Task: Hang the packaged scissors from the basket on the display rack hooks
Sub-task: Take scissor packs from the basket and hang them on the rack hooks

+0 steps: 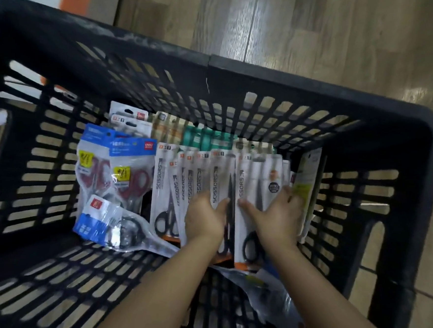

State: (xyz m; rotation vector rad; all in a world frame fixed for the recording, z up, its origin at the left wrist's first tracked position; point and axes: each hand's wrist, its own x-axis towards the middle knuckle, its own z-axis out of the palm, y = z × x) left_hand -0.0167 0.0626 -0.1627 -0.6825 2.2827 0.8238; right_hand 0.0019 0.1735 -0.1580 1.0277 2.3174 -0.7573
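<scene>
1. I am looking straight down into a black slatted basket (317, 94) standing on a wood-look floor (322, 30); both my forearms reach in over its near edge.
2. My left hand (205, 218) sits on a fanned row of white scissor packs (173, 186) in the middle of the basket floor. Its thumb lies across the face of one white pack (218, 179) printed "SCISSORS", and the fingers go behind the cards, so this grip looks clamped on that pack, though the fingertips are hidden.
3. My right hand (275, 219) lies just beside the left, towards the basket's right wall. Its thumb presses the front of the next white pack (249, 191), and the fingers curl round the right edge of the same bundle: this grip is closed on that pack.
4. The two held packs touch edge to edge, with both hands low on the cards, above the black scissor handles (252, 245).
5. Against the left wall lie blue-topped bags with red-handled scissors (129, 180), and a clear bag with a blue and white label (98, 219) rests at the near left corner.
6. Along the far wall sit more cards, some tan and some green (206, 141); their contents are too blurred to read.
7. A yellow-green pack (303, 188) stands against the right wall, just past my right fingers.
</scene>
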